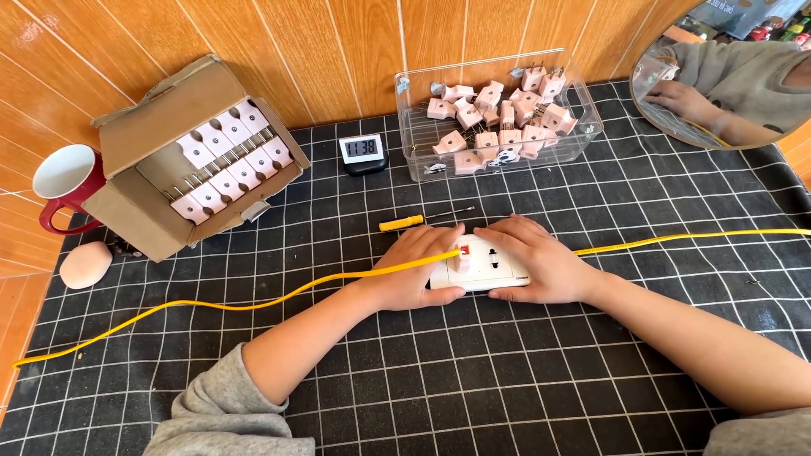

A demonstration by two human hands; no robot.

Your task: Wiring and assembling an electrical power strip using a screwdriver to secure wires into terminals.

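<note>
I see both hands clasped on a white socket panel (486, 263) lying flat on the black grid mat (507, 371). My left hand (418, 266) curls over the panel's left end, fingers pressed down on top and thumb tucked along its near edge. My right hand (532, 257) covers the panel's right end the same way, fingers closed on its far edge. The panel is a white rectangle with dark slots on its face, and a small pink plug (461, 257) sits in it near the left hand. A yellow cable (253, 304) runs across the panel to both sides. Just beyond the panel lies a yellow-handled screwdriver (405, 222); farther beyond stands a clear bin of pink plugs (498, 118).
</note>
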